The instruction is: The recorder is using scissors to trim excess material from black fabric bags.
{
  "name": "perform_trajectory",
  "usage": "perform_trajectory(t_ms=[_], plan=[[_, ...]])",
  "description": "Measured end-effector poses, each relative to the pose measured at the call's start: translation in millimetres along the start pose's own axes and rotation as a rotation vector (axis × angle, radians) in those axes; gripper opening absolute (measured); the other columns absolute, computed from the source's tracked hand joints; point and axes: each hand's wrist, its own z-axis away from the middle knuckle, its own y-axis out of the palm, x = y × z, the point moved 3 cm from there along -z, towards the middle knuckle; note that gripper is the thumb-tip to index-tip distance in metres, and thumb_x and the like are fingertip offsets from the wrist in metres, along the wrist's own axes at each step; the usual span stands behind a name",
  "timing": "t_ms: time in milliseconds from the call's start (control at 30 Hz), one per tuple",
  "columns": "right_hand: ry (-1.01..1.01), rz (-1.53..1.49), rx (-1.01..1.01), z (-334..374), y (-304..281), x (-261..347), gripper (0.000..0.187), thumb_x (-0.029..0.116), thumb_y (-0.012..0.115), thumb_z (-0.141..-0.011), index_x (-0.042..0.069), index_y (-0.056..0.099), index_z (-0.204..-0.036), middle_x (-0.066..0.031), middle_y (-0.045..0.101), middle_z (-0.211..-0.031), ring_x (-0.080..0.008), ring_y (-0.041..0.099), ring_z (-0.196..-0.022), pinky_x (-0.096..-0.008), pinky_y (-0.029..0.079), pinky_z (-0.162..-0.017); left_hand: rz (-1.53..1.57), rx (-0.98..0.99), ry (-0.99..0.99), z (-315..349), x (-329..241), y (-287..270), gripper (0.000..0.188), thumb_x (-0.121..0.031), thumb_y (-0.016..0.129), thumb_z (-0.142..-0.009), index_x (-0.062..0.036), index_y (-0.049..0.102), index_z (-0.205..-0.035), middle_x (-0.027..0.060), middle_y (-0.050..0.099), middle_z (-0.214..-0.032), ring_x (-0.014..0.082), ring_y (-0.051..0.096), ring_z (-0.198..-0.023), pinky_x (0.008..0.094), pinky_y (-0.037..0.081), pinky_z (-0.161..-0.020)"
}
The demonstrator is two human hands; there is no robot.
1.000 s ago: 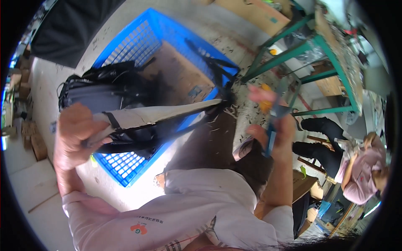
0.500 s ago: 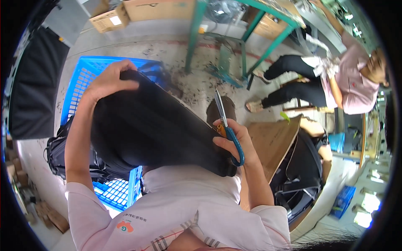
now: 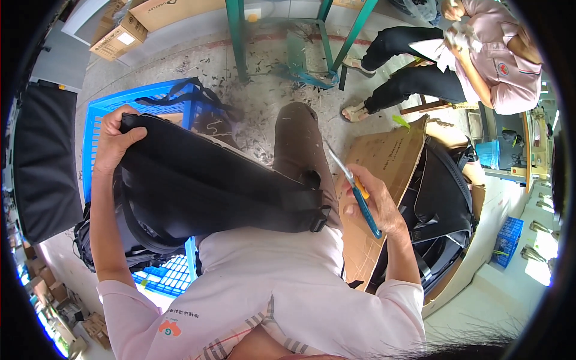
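A black backpack lies across my lap, its long light-edged seam facing away from me and a strap buckle at its right end. My left hand is closed on its far left corner, thumb on top. In my right hand is a pair of scissors with blue and orange handles. The blades point up and to the left, apart from the backpack, and look nearly closed. The hand and scissors hover over the cardboard at my right.
To my left stands a blue plastic basket, with more black bags beside it. A cardboard box at my right holds black backpacks. Ahead are a green table frame, dark scraps on the floor and a seated co-worker.
My right hand has carried the scissors right, away from the backpack's edge. My left hand has shifted left and down with the backpack's corner. The view has shifted too.
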Motion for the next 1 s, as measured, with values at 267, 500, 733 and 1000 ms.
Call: perform_trajectory(t_ms=[267,500,733,1000], plan=[[-0.188,0.355,0.146,-22,11,47,0.058,0.022,0.080,-0.060,0.005,0.051,-0.107,-0.0107,0.054,-0.080,-0.0254,0.056,-0.069,-0.0326,0.048,-0.061,-0.058,-0.089,0.160,9,-18,0,0.023,0.000,0.073,-0.064,-0.0049,0.055,-0.077,-0.0059,0.048,-0.067,0.0034,0.041,-0.063,0.0194,0.034,-0.057],[-0.335,0.502,0.248,-50,28,57,0.063,0.041,0.079,-0.057,0.007,0.052,-0.104,-0.0107,0.054,-0.084,-0.0277,0.056,-0.075,-0.0335,0.045,-0.063,0.032,-0.116,0.176,19,-25,-3,0.025,0.000,0.075,-0.063,-0.0046,0.055,-0.076,-0.0031,0.054,-0.070,0.0053,0.047,-0.066,0.0199,0.038,-0.060],[-0.356,0.517,0.327,-60,44,60,0.054,0.039,0.077,-0.062,0.007,0.053,-0.099,-0.0085,0.053,-0.070,-0.0268,0.055,-0.060,-0.0331,0.043,-0.054,0.055,-0.251,0.150,40,6,-17,0.025,-0.001,0.077,-0.062,-0.0043,0.057,-0.077,-0.0024,0.055,-0.072,0.0059,0.049,-0.067,0.0202,0.038,-0.061],[-0.409,0.586,0.264,-61,49,74,0.056,0.039,0.078,-0.060,0.007,0.053,-0.099,-0.0079,0.052,-0.066,-0.0273,0.055,-0.059,-0.0338,0.043,-0.053,0.112,-0.320,0.117,49,18,-17,0.027,-0.001,0.077,-0.059,-0.0053,0.059,-0.080,-0.0037,0.056,-0.072,0.0060,0.049,-0.066,0.0202,0.038,-0.062]])
